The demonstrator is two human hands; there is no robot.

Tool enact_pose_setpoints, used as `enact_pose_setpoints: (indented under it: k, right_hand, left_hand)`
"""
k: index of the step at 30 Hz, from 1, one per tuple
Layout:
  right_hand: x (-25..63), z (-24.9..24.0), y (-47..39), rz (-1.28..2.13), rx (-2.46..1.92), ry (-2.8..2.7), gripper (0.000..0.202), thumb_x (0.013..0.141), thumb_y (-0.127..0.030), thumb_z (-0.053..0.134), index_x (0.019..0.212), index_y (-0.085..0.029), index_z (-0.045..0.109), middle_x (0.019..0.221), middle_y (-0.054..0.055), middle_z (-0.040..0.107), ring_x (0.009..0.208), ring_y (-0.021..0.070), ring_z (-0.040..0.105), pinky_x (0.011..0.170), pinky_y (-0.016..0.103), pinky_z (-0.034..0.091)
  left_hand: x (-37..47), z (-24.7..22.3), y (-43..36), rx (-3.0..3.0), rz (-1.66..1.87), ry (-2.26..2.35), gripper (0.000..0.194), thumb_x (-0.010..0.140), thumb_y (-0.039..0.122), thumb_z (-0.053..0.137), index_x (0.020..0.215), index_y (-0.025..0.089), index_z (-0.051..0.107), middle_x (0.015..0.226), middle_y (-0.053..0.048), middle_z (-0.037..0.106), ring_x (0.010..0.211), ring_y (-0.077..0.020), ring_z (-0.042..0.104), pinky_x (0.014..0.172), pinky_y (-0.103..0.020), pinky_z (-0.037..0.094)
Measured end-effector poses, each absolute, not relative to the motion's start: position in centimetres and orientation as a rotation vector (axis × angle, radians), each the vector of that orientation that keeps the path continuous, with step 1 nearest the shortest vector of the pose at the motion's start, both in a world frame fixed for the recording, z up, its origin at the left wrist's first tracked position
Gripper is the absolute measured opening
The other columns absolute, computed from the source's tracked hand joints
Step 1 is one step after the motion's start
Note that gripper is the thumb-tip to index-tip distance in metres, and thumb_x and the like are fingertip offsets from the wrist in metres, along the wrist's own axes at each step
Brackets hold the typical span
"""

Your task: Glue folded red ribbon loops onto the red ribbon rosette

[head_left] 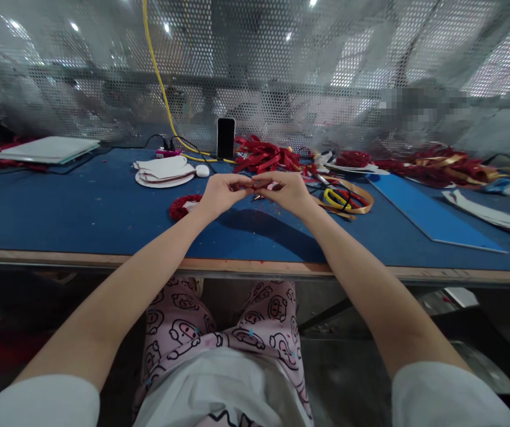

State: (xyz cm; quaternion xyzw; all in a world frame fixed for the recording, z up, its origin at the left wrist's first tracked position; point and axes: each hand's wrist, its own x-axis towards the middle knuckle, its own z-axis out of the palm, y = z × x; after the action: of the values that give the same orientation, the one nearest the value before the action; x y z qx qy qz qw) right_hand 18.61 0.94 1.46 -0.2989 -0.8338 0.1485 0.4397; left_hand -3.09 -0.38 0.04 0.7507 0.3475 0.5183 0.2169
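Red ribbon heap [266, 155] lies toward the back of the blue tabletop [121, 219]; nearer, left hand [220, 193] and right hand [287, 191] meet fingertip to fingertip, fingers curled, a dark red fuzzy piece [177, 208] partly hidden beside the left hand. Step in hand looks like fine pinching work, the next move calling for steady, matched fingers. Cannot tell what, if anything, they grip: fingertips screen the spot.

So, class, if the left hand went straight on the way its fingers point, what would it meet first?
The right hand, most likely: its fingertips face those of the left hand, though contact is unclear.
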Motion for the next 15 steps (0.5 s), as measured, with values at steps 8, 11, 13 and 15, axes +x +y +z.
enact_pose_setpoints:
  k: [8,11,13,15]
  right_hand:
    - [18.64,1.34,1.04,0.369,-0.744,-2.100,0.035,0.084,-0.028,0.072,0.118,-0.022,0.078,0.091,0.005,0.080,0.081,0.0197,0.073,0.071,0.030,0.057]
    - [18.67,1.27,1.10,0.355,-0.737,-2.118,0.033,0.084,-0.029,0.073,0.116,-0.022,0.079,0.091,0.005,0.080,0.082,0.0200,0.074,0.072,0.030,0.058]
    - [18.68,1.23,1.10,0.335,-0.727,-2.127,0.031,0.085,-0.030,0.073,0.114,-0.022,0.079,0.092,0.006,0.080,0.082,0.0202,0.074,0.072,0.031,0.058]
    - [18.68,1.21,1.08,0.316,-0.713,-2.132,0.029,0.085,-0.030,0.073,0.112,-0.022,0.080,0.093,0.006,0.080,0.081,0.0200,0.074,0.072,0.031,0.058]
  left_hand:
    - [-3.25,0.34,-0.61,2.063,1.369,0.931,0.039,0.075,0.020,0.082,0.107,0.018,0.060,0.084,-0.003,0.075,0.076,-0.0145,0.070,0.074,-0.027,0.052]
    - [-3.32,0.27,-0.48,2.028,1.336,0.923,0.045,0.074,0.020,0.083,0.108,0.020,0.053,0.083,-0.001,0.074,0.075,-0.0140,0.070,0.074,-0.027,0.052]
    - [-3.38,0.14,-0.29,2.005,1.320,0.922,0.048,0.074,0.020,0.084,0.109,0.020,0.050,0.082,0.000,0.074,0.074,-0.0137,0.069,0.075,-0.027,0.052]
    - [-3.43,0.03,-0.15,1.984,1.304,0.918,0.050,0.074,0.021,0.083,0.108,0.021,0.048,0.082,-0.001,0.073,0.074,-0.0137,0.068,0.075,-0.028,0.052]
